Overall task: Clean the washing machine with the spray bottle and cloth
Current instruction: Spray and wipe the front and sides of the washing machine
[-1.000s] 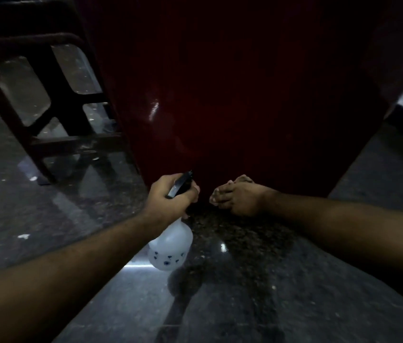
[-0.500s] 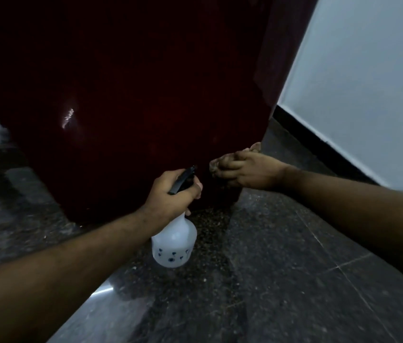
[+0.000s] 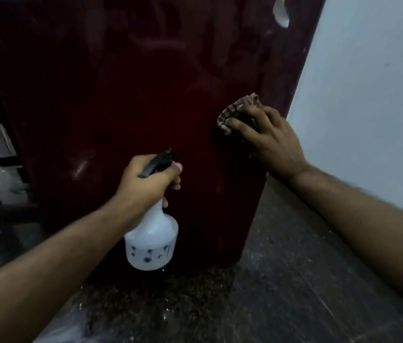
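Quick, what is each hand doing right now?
Left hand: closed round the neck of the spray bottle.
Right hand: presses the striped cloth against the dark red washing machine.

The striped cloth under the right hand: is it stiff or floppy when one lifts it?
Probably floppy: the brown striped cloth bunches in folds under the right hand, pressed against the dark red washing machine panel. It likely weighs little, since the fingers alone pin it there. Whether it is wet cannot be told.
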Motion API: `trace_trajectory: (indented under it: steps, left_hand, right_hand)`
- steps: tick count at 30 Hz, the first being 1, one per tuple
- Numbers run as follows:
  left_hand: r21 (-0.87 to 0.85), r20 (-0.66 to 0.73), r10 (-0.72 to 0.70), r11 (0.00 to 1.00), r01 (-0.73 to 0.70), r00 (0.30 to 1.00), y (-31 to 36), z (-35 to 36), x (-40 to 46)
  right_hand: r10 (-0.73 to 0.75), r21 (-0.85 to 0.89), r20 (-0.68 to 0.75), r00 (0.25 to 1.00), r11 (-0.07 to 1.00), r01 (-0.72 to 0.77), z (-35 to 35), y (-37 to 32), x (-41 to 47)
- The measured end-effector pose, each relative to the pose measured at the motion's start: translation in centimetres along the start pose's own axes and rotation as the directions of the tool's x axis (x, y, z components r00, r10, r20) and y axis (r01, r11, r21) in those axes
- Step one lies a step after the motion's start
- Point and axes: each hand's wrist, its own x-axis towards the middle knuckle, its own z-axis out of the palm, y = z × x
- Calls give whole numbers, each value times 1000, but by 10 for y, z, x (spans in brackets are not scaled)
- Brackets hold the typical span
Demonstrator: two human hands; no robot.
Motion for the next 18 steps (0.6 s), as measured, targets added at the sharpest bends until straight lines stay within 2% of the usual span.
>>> trace_trajectory:
  steps: [4,6,8,10,13,18]
  left_hand:
    - [-44,-44,105,993,-107,994,55,-15,4]
    - [-67,-73,130,989,-135,989,72,-20,0]
    - [-103,-104,128,985,-139,986,85,-27,-2]
    - [-125,-123,134,981,-149,983,95,-34,-5]
    - [-157,-141,137,975,-159,980,105,-38,-12]
    - [-178,-193,165,963,-200,967,110,-47,-10]
  right_hand:
    - [161,62,-101,982,986,-155,-22,-9,40]
    - [331,223,-187,925,931,-288,-35,-14,63]
    - [502,463,-241,831,812,-356,-50,-19,87]
    - [612,654,-289,736,688,-315,-66,-24,107]
    - [705,776,-271,655,562,-285,-80,-40,123]
    - [777,907,-147,612,352,-229,-82,-58,138]
